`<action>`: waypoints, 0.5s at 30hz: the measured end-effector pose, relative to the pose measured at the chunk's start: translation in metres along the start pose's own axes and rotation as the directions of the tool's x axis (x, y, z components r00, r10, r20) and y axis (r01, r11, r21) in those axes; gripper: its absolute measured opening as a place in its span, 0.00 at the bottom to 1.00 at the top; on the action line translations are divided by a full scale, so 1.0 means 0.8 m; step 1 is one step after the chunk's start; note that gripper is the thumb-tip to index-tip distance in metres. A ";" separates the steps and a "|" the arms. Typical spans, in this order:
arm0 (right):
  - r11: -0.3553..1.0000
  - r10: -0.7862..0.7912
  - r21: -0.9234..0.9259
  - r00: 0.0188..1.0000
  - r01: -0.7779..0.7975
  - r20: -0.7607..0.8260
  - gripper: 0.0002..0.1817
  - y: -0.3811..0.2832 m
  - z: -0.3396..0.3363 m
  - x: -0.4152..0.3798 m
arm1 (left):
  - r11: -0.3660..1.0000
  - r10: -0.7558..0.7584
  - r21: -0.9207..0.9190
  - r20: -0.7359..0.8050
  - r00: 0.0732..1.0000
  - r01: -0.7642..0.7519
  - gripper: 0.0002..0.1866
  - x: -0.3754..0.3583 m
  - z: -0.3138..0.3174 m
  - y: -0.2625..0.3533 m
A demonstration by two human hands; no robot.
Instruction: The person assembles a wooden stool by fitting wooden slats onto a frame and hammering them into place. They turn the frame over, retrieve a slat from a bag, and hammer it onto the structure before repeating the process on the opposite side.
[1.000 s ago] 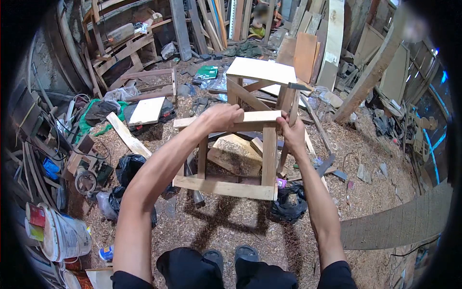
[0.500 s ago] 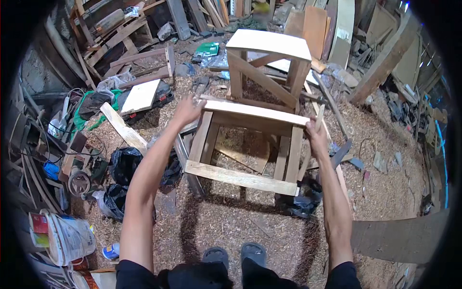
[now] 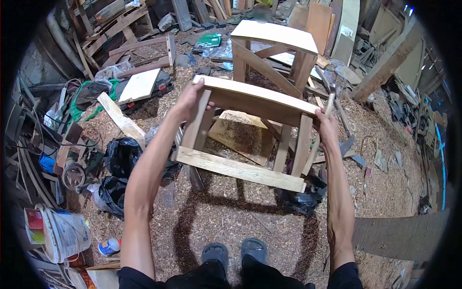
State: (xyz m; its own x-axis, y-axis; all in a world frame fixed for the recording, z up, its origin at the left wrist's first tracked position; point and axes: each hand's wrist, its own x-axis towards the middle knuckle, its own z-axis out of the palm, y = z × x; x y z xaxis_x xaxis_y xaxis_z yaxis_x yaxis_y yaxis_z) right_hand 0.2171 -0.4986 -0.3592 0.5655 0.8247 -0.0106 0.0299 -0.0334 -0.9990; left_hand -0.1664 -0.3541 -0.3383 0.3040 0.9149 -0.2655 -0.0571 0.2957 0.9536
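Note:
A wooden stool is held out in front of me, its pale curved board on the far side and a pale rail on the near side. My left hand is closed round its left end, thumb on top of the curved board. At the opposite end, my right hand grips the board's right corner. A slim wooden handle with a small metal head, like a hammer, runs through that same hand and down along the stool's right side. Slats and a cross brace show inside the frame.
Another wooden stool stands just beyond. Wood shavings cover the floor. Black plastic bags, a pale plank and a white bucket lie to the left. A wooden post leans at right, and a wide board lies lower right.
The held stool has tilted, its left end rising and its right near corner dropping a little. My left hand has moved down its left end, the thumb now over the board.

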 end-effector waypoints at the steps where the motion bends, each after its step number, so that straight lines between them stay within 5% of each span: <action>1: 1.000 -0.007 -0.011 1.000 0.007 0.012 0.19 -0.001 0.006 0.003 | 1.000 -0.004 -0.023 -0.037 0.999 0.003 0.25 -0.007 -0.004 0.012; 6: 0.999 0.049 0.007 0.996 -0.050 0.074 0.18 0.010 0.050 -0.007 | 0.997 -0.066 0.032 -0.095 0.993 0.069 0.25 -0.033 -0.059 0.026; 8: 0.994 -0.039 -0.097 0.992 0.050 0.118 0.17 0.048 0.067 0.000 | 0.996 -0.079 0.026 -0.108 0.991 0.082 0.23 -0.034 -0.091 0.002; 14: 0.996 0.090 0.002 0.978 -0.092 0.187 0.21 0.096 0.087 -0.017 | 0.999 -0.043 0.017 -0.153 0.987 0.046 0.25 -0.054 -0.117 -0.048; 15: 0.995 0.095 -0.005 0.979 -0.096 0.182 0.21 0.092 0.084 -0.025 | 0.966 0.034 0.256 -0.271 0.962 0.038 0.27 -0.046 -0.117 -0.050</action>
State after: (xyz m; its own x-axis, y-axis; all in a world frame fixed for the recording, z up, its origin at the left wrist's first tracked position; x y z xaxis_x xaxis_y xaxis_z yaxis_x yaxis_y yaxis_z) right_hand 0.1527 -0.4795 -0.4356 0.4065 0.9066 -0.1135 -0.0200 -0.1154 -0.9931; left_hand -0.2644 -0.3739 -0.3800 0.0329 0.9647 -0.2613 0.1994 0.2498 0.9475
